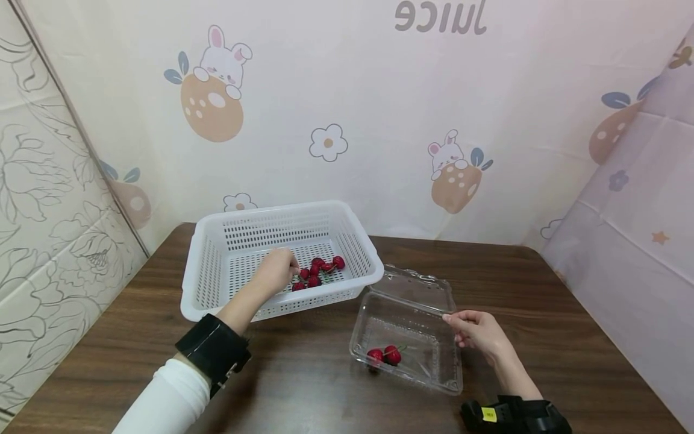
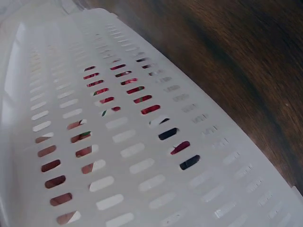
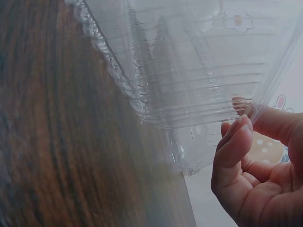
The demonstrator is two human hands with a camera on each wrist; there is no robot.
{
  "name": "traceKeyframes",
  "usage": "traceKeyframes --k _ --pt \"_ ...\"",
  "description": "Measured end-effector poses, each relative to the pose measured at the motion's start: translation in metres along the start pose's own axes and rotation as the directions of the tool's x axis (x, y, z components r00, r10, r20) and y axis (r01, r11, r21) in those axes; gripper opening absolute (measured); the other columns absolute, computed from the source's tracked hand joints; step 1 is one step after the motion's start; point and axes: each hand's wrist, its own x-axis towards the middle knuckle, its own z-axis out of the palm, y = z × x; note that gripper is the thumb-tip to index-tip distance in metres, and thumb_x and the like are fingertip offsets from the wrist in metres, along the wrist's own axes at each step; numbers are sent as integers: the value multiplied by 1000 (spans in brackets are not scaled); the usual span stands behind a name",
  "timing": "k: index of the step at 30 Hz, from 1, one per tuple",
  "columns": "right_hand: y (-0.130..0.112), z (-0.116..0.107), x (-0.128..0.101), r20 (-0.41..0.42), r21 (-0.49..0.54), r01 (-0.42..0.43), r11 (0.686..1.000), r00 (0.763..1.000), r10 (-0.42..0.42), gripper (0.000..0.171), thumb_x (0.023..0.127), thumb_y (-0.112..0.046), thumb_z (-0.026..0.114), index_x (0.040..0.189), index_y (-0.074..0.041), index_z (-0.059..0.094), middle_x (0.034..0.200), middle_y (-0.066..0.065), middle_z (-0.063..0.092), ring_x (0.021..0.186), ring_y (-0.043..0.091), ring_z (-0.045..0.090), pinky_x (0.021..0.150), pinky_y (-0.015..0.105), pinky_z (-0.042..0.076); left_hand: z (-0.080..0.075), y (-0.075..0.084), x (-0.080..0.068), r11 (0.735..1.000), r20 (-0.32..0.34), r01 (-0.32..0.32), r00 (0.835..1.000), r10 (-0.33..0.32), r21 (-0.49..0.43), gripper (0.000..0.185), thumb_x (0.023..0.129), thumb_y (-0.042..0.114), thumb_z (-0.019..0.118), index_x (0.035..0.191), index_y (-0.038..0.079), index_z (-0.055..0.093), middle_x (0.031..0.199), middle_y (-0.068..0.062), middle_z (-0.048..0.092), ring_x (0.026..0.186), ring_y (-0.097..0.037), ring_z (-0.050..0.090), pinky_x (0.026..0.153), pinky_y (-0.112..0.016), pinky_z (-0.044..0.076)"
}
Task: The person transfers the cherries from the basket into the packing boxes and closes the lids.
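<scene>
A white perforated basket [image 1: 217, 232] holds several red cherries [image 1: 314, 281] in its right part. My left hand [image 1: 273, 271] reaches down into the basket, fingers curled, and pinches a cherry [image 1: 305, 273] by its stem at the left edge of the group. In the left wrist view, the basket wall [image 2: 128, 151] hides most of the fingers; bits of red and green show through its slots. My right hand [image 1: 479, 331] pinches the rim of a clear plastic clamshell box [image 1: 412, 328] between thumb and fingers. Two cherries [image 1: 392, 355] with green stems lie in the box's near left corner.
The clamshell's lid [image 1: 417, 286] lies folded back toward the rear, close to the basket's right end. Both containers stand on a dark wooden table [image 1: 303, 380]. A printed curtain [image 1: 368, 90] hangs right behind the table's back edge.
</scene>
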Motion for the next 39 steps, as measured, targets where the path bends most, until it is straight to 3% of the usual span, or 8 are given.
traceKeyframes --k 6,10,16,22,27,33,36,39 --pt "0 0 0 -5 -9 2 1000 1000 -2 40 85 -25 59 98 12 54 65 2 52 56 11 51 54 27 47 -2 4 -4 999 -110 -33 994 28 -40 7 80 3 62 80 -1 68 76 -9 65 73 -23 60 65 -32 48" --pt "0 0 0 -9 -6 -1 1000 1000 0 40 85 -25 59 99 12 54 65 2 52 56 11 51 54 27 47 -3 10 -9 994 -227 -90 971 74 -63 7 80 2 62 82 -1 68 79 -10 65 74 -23 61 67 -32 49" --pt "0 0 1 -10 -12 3 1000 1000 -3 42 84 -27 60 99 12 54 66 2 52 56 12 51 54 27 47 -3 20 -16 975 -392 -213 904 171 -67 6 80 1 62 78 0 67 75 -7 62 69 -20 59 62 -29 47" --pt "0 0 0 -13 -15 0 1000 1000 0 40 84 -25 60 98 12 55 65 3 53 56 11 51 53 27 47 -4 32 -24 947 -491 -314 837 244 -65 5 80 1 62 79 -1 66 74 -5 59 67 -18 57 61 -26 47" --pt "0 0 -1 -12 -16 1 1000 1000 -1 39 85 -25 59 97 12 54 65 2 52 56 11 51 53 27 47 -5 43 -31 916 -548 -394 785 290 -80 4 79 2 63 78 1 66 74 -5 60 67 -17 58 62 -27 47" --pt "1 0 0 -11 -14 5 1000 1000 -5 37 85 -24 59 96 10 56 64 2 53 55 11 51 53 27 47 -4 60 -41 865 -561 -491 747 357 -105 3 79 2 63 78 0 66 73 -4 60 66 -15 57 61 -24 47" --pt "1 0 0 -12 -17 6 1000 1000 -6 36 85 -24 58 97 10 56 64 2 52 55 11 51 53 27 47 -1 67 -46 844 -560 -524 736 381 -115 3 77 -1 64 79 1 66 74 -3 59 68 -15 57 63 -24 47" --pt "1 0 -1 -10 -22 11 1000 1000 -11 37 85 -25 59 97 10 55 64 2 52 55 11 51 53 27 47 1 74 -49 835 -549 -536 738 392 -124 5 76 -3 65 79 1 66 75 -2 59 69 -14 57 64 -24 46"
